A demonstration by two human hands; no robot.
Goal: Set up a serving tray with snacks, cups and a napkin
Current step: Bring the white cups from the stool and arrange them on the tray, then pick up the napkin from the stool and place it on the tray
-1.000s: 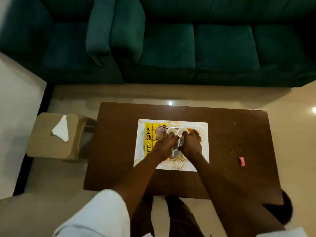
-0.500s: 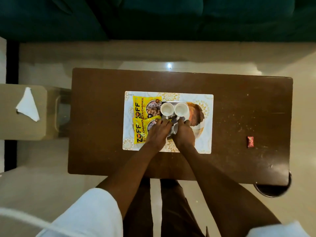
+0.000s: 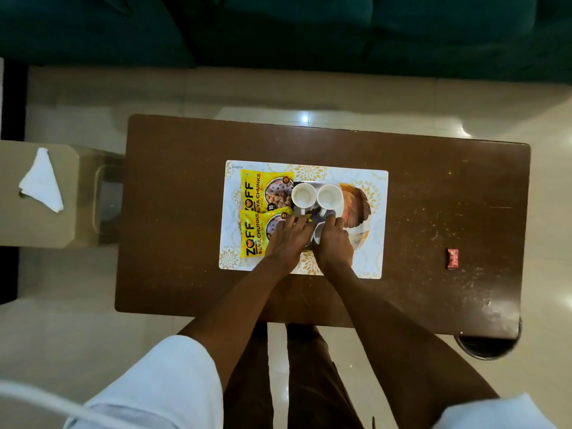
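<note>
Rectangular patterned tray (image 3: 376, 218) on scuffed wooden table (image 3: 433, 193); two glossy yellow packets (image 3: 263, 212), two round white cups (image 3: 316, 196); left hand (image 3: 288, 239) spread flat; right hand (image 3: 334, 246) apparently curled around a third cup (image 3: 318, 233); folded napkin (image 3: 41, 181) on stool (image 3: 62, 224).

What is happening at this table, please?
A person is setting up a tray on a brown table. Two yellow snack packets lie on its left part, and two white cups stand side by side at the middle. Both hands are down on the tray: the left hand rests on the nearer packet, and the right hand is at a third cup that lies tilted. The napkin is not yet on the tray; it lies on a stool at the left.
</note>
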